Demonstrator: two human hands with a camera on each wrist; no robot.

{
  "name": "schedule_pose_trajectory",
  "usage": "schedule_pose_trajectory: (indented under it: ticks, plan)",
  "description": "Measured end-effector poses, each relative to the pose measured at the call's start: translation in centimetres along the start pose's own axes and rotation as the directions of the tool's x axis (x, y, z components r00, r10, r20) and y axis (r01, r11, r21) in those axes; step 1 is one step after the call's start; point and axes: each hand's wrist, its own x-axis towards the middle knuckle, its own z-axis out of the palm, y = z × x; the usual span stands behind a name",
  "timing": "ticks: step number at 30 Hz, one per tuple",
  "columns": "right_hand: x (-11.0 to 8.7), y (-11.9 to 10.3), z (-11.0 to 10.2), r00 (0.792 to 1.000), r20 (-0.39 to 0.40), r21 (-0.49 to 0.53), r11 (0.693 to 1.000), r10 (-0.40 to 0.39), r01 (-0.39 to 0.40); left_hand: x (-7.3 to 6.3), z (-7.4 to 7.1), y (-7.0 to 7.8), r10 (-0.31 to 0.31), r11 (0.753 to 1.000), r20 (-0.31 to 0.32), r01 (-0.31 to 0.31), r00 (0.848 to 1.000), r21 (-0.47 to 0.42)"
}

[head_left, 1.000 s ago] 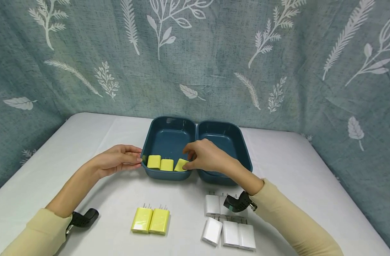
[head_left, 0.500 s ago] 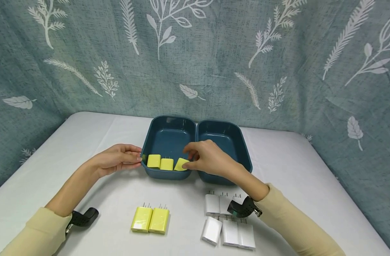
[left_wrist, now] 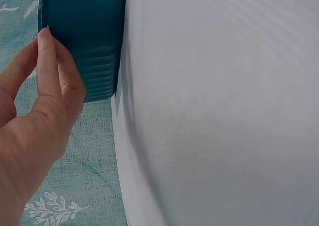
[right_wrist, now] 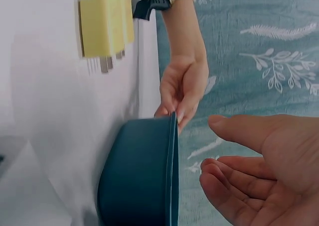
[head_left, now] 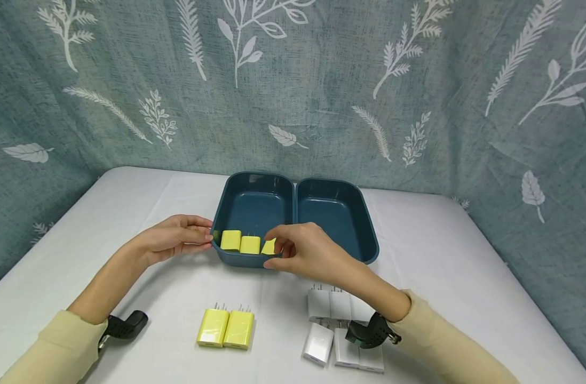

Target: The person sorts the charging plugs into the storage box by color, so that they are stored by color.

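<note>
Two dark blue bins stand side by side, the left bin (head_left: 252, 261) and the right bin (head_left: 355, 234). Thumb and fingers of my left hand (head_left: 173, 240) pinch the left bin's rim at its near left corner. Inside that bin, along the near wall, lie three yellow charger plugs (head_left: 250, 245); the rightmost one is tilted and partly covered by my right hand (head_left: 312, 250). That hand hovers over the bin's near right corner, thumb and fingers apart with nothing between them; the right wrist view shows this gap too.
Two yellow charger plugs (head_left: 226, 328) lie together on the white table (head_left: 168, 298), prongs pointing away. Several white charger plugs (head_left: 318, 344) form two rows at the right, partly under my right forearm. A patterned curtain (head_left: 283, 106) hangs behind.
My right hand has let go of the tilted yellow charger plug and drawn back toward me, its thumb now outside the bin's near wall. My left hand has stayed put.
</note>
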Motion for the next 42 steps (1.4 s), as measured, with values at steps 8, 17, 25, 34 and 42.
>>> schedule_pose_trajectory:
  ticks: [8,17,25,34,42]
  plan:
    - [-1.0,-1.2,0.7,0.999,0.012,0.033,0.998,-0.047,0.047,0.1,-0.1,-0.2,0.010,1.000,0.007,-0.010,1.000,0.003]
    - [-2.3,-2.2,2.0,0.994,0.098,0.023,0.998,-0.054,0.052,0.0,0.1,-0.4,0.002,1.000,-0.007,-0.002,1.000,0.007]
    - [-3.5,-2.6,3.1,0.981,0.192,0.023,0.999,-0.039,0.035,-0.3,0.6,-0.5,-0.003,1.000,-0.030,0.003,1.000,0.010]
    - [-4.2,-2.7,3.9,0.973,0.225,0.030,0.998,-0.054,0.048,-0.3,0.7,-0.5,-0.002,1.000,-0.026,0.003,1.000,0.011]
    - [-4.7,-2.6,4.9,0.970,0.237,0.009,0.998,-0.060,0.060,-0.4,0.7,-0.4,-0.003,1.000,-0.027,0.003,1.000,0.003]
